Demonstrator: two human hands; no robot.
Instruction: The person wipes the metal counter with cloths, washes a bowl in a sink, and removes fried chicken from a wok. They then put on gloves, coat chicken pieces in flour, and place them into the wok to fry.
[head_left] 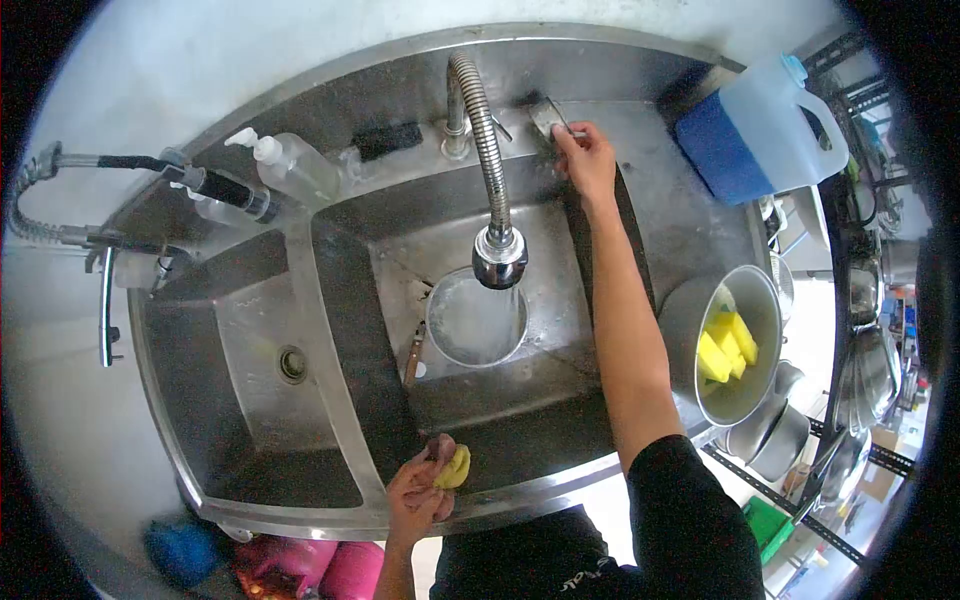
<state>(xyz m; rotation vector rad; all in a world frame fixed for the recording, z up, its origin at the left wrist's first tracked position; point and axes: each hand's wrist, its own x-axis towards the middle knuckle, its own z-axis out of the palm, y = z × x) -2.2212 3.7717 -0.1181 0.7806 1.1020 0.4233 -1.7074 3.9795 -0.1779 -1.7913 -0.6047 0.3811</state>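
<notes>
Yellow piece (453, 468) in left fingers (412, 480)

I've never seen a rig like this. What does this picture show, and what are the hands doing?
There's no robot: a person works bare-handed, filmed by a camera worn on the head, looking forward and down. This one picture is that view.

The left hand, at the sink's near edge, holds a small yellow-and-brownish item; I can't tell what. The right hand reaches past the faucet to a flat metal piece; whether it's gripped is unclear.

In the double sink, a round bowl sits under the faucet, beside a brown handle. To the right are a pot with yellow pieces and a jug of blue liquid.
</notes>
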